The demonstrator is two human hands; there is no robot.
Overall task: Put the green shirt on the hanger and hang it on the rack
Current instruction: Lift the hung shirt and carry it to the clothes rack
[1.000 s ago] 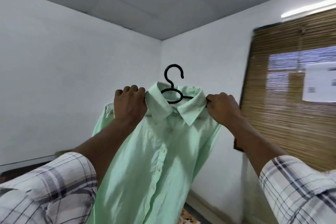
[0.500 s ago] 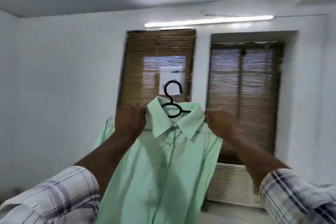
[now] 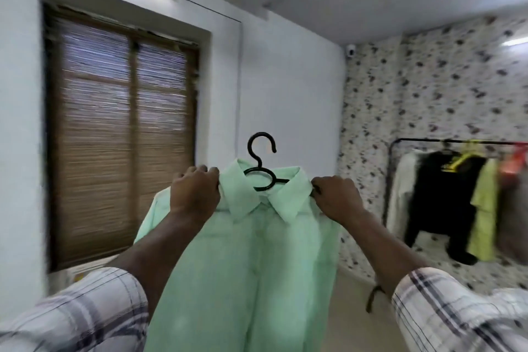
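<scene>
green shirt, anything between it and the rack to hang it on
Nothing visible blocks the way. The green shirt is on the black hanger, held up by the left hand and right hand; the rack stands off to the right.

1. Two bare hands and forearms in view: left hand (image 3: 197, 194), right hand (image 3: 337, 197)
2. No gloves, rings or watch visible
3. Left sleeve (image 3: 85, 311): plaid shirt, white/light grey base with dark grey and navy check lines, rolled or pushed up near the elbow
4. Right sleeve (image 3: 457, 314): same plaid, cuff edge also near the elbow
5. Dark thread or band (image 3: 374, 294) on the right forearm just below the cuff, loose end hanging down
6. Sleeves are motion-blurred, finer weave detail unreadable
</scene>
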